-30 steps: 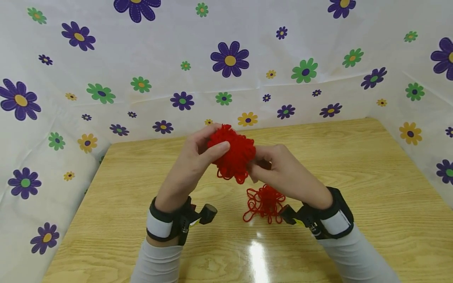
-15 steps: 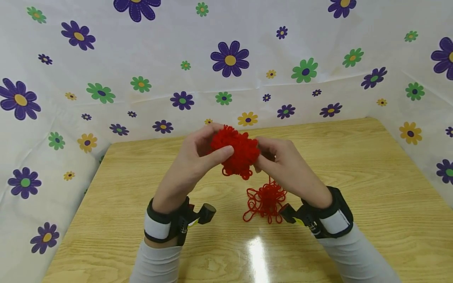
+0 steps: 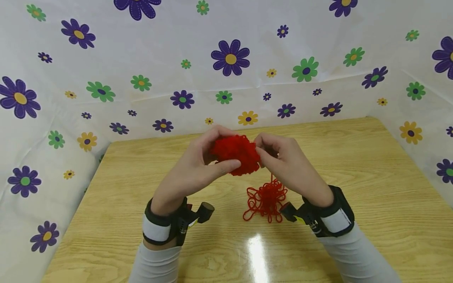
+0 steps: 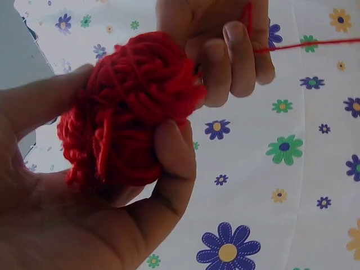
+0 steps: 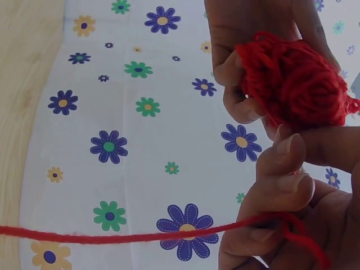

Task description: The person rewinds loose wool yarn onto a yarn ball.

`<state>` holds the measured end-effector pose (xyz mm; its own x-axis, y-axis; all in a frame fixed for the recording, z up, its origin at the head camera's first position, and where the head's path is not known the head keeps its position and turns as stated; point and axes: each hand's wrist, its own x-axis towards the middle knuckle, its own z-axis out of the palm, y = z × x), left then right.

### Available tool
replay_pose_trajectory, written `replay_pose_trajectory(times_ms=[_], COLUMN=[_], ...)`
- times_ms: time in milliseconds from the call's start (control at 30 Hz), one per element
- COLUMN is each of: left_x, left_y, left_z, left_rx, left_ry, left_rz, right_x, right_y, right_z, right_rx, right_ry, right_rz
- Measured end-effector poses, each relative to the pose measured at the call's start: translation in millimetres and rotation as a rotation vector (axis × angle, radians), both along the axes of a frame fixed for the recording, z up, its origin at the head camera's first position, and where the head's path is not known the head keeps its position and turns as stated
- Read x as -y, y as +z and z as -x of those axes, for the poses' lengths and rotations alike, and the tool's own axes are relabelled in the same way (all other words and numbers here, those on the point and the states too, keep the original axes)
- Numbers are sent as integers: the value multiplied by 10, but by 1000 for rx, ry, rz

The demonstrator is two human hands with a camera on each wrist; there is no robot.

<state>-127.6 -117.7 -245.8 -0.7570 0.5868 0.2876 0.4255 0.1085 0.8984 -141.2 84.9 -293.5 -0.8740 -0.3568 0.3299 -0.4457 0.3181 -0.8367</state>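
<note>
My left hand [image 3: 192,167] grips a ball of red yarn [image 3: 238,151] above the table, thumb across its near side. Curled fingers wrap round the ball [image 4: 132,95] in the left wrist view. At the ball's right side, my right hand [image 3: 284,163] pinches the yarn with thumb and forefinger. A single strand [image 5: 118,239] crosses the right hand's other curled fingers in the right wrist view. Below the hands, a loose pile of looped red yarn [image 3: 267,197] lies on the table, and a strand rises from it toward the right hand.
The wooden table [image 3: 124,196] has a white cloth with printed flowers [image 3: 159,63] standing behind it and along both sides. Each wrist wears a black band with a small camera, the left camera [image 3: 205,212] and the right camera [image 3: 288,211].
The yarn ball has turned in the left hand, its hanging loops no longer showing below. The right hand has moved slightly up and round the ball's right side, drawing the strand into view.
</note>
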Motion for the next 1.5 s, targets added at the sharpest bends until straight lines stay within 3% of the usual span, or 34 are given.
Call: replay_pose_trajectory(times_ms=[133, 333, 533, 633, 800, 900, 1167, 1300, 1500], left_x=[-10, -20, -80, -112, -141, -141, -110, -91, -74], left_y=[-24, -269, -401, -423, -265, -159, -133, -138, -130], left_z=[-9, 89, 154, 186, 138, 91, 114, 110, 94], left_rx=[-53, -142, -234, -230, -139, -110, -121, -81, 7], left_ry=[17, 0, 5, 21, 80, 149, 287, 295, 236], left_rz=[119, 293, 461, 464, 287, 172, -142, -256, -372], right_x=[-25, -38, 43, 61, 60, 67, 123, 151, 144], right_y=[-21, -2, 206, 260, 272, 272, 276, 257, 130], right_z=[16, 9, -149, -193, -207, -210, -232, -230, -166], right_rx=[-23, -70, -103, -113, -129, -120, -48, -33, -25], right_ry=[9, 7, 51, 65, 69, 84, 214, 262, 279], right_rz=[12, 13, 26, 21, 16, 24, 37, 16, -9])
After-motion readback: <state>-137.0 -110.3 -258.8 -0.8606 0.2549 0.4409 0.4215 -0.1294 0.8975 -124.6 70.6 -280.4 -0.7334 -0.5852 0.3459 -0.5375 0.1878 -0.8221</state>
